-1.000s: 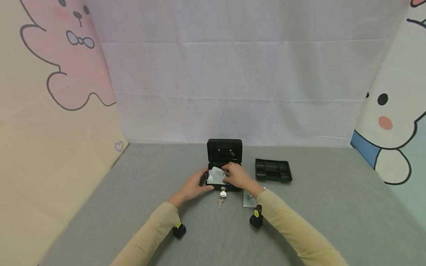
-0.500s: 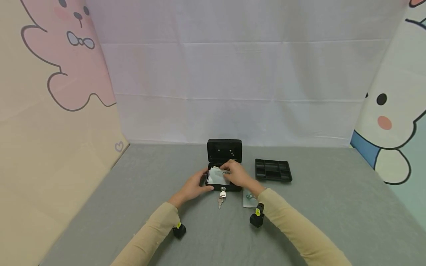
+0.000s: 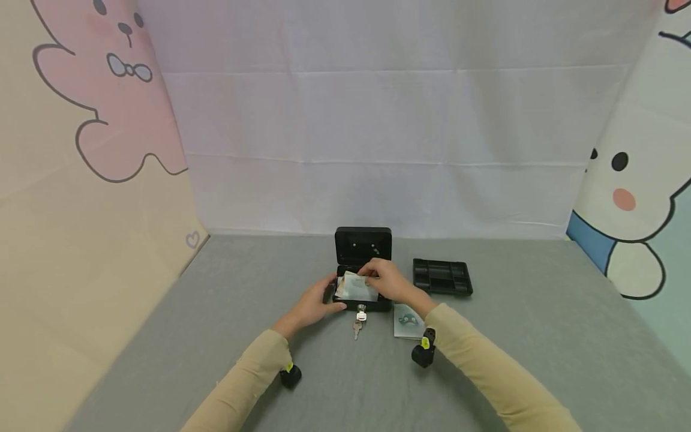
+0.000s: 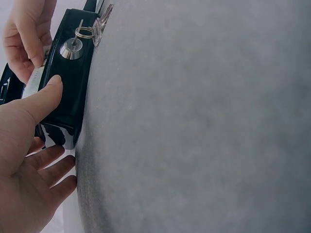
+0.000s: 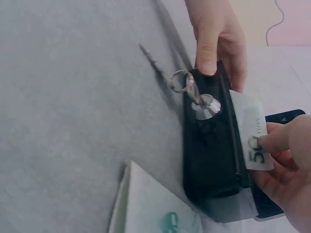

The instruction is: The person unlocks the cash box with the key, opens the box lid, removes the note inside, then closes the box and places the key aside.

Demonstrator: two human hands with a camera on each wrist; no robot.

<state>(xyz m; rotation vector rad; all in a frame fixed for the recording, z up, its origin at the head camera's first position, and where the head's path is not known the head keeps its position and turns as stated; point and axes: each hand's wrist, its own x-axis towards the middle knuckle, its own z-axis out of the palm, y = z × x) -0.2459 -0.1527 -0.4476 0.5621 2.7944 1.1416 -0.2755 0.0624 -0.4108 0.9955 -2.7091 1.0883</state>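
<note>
A black cash box (image 3: 363, 245) stands with its lid raised, and keys (image 5: 193, 90) hang from the lock on its front. My left hand (image 3: 310, 305) grips its left front corner; in the left wrist view the thumb lies on the front face and the fingers spread by the side. Over the open box my right hand (image 3: 391, 281) pinches a pale banknote (image 5: 250, 128) marked 50 YUAN between thumb and fingers. More paper with a yellowish edge shows beneath the note's left side. The rest of the box's inside is hidden.
A black compartment tray (image 3: 442, 277) lies right of the box. In front of it, partly behind the right sleeve, is a folded pale paper (image 3: 406, 324) with green print. White cloth (image 3: 378, 120) hangs behind the grey table (image 3: 345, 384).
My right hand has shifted slightly right, and the note now lies flatter and further right over the box. More of the folded paper shows. My left hand has stayed put.
</note>
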